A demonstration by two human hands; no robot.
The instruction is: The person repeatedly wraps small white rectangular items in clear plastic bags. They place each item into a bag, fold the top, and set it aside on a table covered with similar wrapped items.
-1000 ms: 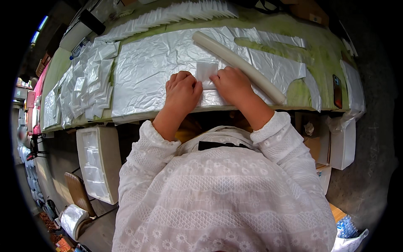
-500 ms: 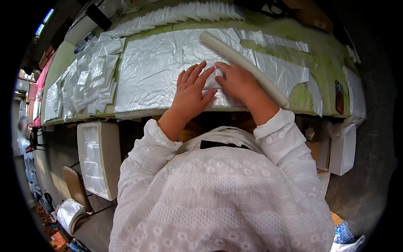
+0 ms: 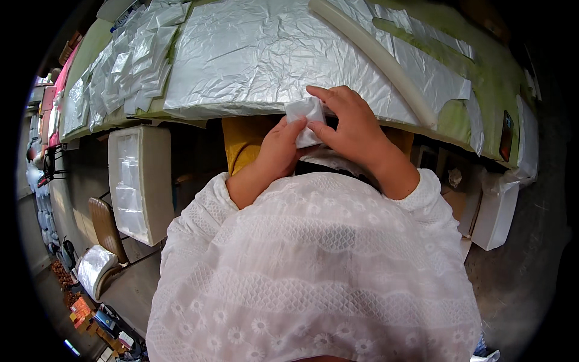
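Note:
Just in front of the table's near edge, I hold a small folded packet of white plastic film (image 3: 306,116) between my two hands. My left hand (image 3: 276,151) grips it from the left, thumb across its face and the other fingers mostly hidden beneath. From the right, my right hand (image 3: 356,123) presses its thumb on the packet's lower right side, while the index finger reaches past the upper corner. Crinkled silvery plastic sheeting (image 3: 241,60) covers the table beyond my hands.
A long pale tube (image 3: 380,57) lies slantwise on the sheeting. Folded plastic packets (image 3: 132,60) are heaped at the left. A phone (image 3: 506,136) rests near the right end of the green tabletop (image 3: 482,123). Below stand a white foam box (image 3: 158,187) and a brown chair (image 3: 107,226).
My hands came together and drew back from the sheeting to the table's near edge, the folded packet now lifted between them. The view has tilted down toward my body.

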